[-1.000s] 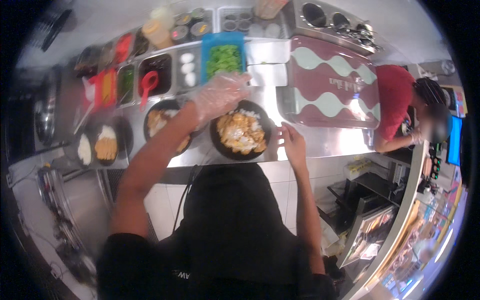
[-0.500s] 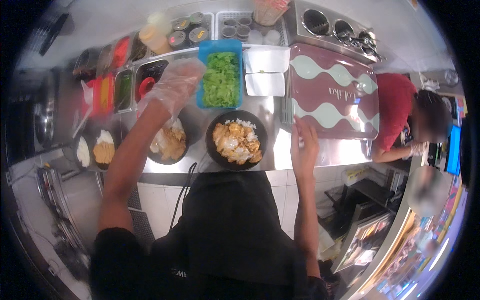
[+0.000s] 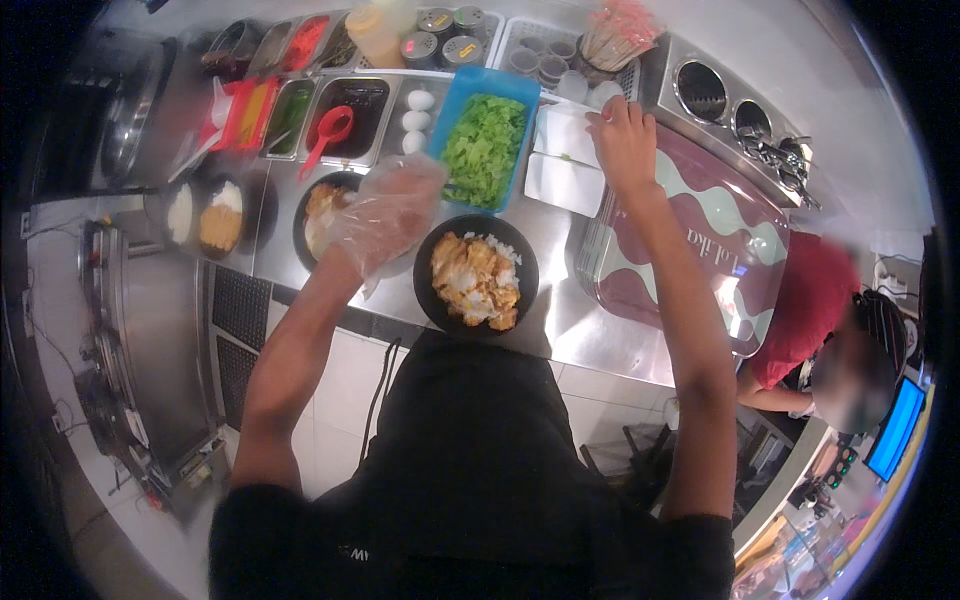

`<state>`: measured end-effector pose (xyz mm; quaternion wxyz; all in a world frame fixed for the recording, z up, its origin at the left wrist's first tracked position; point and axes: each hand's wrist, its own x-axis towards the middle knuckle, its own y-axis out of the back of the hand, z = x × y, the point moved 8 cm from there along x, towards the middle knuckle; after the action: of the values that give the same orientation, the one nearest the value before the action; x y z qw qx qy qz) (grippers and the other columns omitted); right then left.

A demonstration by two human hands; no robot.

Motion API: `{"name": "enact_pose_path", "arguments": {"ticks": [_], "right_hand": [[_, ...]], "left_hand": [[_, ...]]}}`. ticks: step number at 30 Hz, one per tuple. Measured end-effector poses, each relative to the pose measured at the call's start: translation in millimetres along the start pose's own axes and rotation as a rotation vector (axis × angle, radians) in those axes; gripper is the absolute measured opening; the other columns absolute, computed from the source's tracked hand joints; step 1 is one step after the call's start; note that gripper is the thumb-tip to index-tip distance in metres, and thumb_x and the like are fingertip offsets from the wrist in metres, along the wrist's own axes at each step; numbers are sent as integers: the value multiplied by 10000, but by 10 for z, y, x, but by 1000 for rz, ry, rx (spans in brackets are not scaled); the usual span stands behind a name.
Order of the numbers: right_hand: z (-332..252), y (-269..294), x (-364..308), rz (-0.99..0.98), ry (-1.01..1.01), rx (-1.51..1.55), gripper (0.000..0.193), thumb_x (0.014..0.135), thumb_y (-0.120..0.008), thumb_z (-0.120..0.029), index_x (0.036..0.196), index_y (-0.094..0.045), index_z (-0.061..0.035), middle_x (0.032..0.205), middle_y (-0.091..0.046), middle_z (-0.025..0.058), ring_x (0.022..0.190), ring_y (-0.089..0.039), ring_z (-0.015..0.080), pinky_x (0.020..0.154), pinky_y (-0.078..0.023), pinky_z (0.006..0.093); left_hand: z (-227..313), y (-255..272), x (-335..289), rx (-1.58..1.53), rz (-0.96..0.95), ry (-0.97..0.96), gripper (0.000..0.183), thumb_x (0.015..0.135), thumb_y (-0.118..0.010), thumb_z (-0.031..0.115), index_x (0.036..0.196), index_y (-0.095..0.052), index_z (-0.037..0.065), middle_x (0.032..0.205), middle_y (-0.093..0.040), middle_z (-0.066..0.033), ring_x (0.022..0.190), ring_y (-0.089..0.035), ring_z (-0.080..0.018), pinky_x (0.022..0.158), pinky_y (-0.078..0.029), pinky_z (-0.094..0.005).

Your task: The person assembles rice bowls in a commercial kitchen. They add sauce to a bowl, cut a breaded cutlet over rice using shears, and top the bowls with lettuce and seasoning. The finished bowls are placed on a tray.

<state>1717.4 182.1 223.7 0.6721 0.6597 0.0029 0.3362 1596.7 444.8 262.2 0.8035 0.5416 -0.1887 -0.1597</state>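
Note:
My left hand [image 3: 395, 205], in a clear plastic glove, hovers between two dark bowls, its fingers curled. A short dark piece shows at its fingertips, beside the blue tub [image 3: 532, 95] of shredded lettuce [image 3: 485, 145]; I cannot tell whether it is held. The nearer bowl [image 3: 428, 295] contains white rice [image 3: 507, 252] under browned, sauced pieces [image 3: 470, 280]. Partly behind the glove is a second bowl of food [image 3: 322, 215]. My bare right hand [image 3: 625, 150] reaches over the white boxes [image 3: 562, 185] toward small lidded cups, fingers bent and a little apart, with nothing visible in them.
Three white eggs [image 3: 415, 122] lie beside a dark sauce pan with a red ladle [image 3: 335, 125]. A patterned tray [image 3: 715, 215] occupies the counter's right. Shakers [image 3: 420, 48], small cups [image 3: 550, 68] and utensil holders [image 3: 700, 90] line the back. A person in red [image 3: 810, 300] works at right.
My left hand has moved back from above the eggs, uncovering them. My right hand has gone from the tray's near edge up to the white boxes. The whole view has tilted.

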Motion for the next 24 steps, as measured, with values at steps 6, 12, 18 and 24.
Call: {"name": "enact_pose_path", "arguments": {"ticks": [6, 12, 18, 24], "right_hand": [[-43, 34, 36, 66, 39, 79, 42, 776, -719, -169, 792, -719, -131, 937, -582, 19, 927, -584, 225, 753, -440, 400], [15, 117, -69, 118, 85, 122, 21, 761, -701, -120, 743, -696, -127, 882, -591, 9, 870, -608, 202, 733, -439, 387], [-62, 172, -65, 202, 84, 146, 55, 751, -701, -101, 715, -671, -128, 853, -586, 8, 828, -604, 197, 709, -433, 381], [-43, 192, -116, 252, 83, 108, 68, 747, -715, -120, 716, -654, -120, 842, -579, 4, 812, -595, 191, 700, -426, 379]], "left_hand": [[-314, -6, -335, -454, 124, 282, 218, 929, -654, 88, 1142, -680, 48, 1085, -680, -132, 990, -658, -313, 852, -546, -407], [39, 289, -145, 120, 107, 64, 266, 928, -665, 94, 1192, -682, 67, 1083, -692, -127, 1006, -657, -337, 886, -549, -420], [-262, 68, -279, -125, 141, 111, 288, 949, -650, 135, 1231, -663, 78, 1155, -673, -144, 1073, -641, -341, 943, -529, -428], [-21, 147, -215, 212, 151, -78, 310, 953, -655, 147, 1256, -646, 86, 1196, -650, -136, 1117, -612, -339, 1000, -495, -434]]}}
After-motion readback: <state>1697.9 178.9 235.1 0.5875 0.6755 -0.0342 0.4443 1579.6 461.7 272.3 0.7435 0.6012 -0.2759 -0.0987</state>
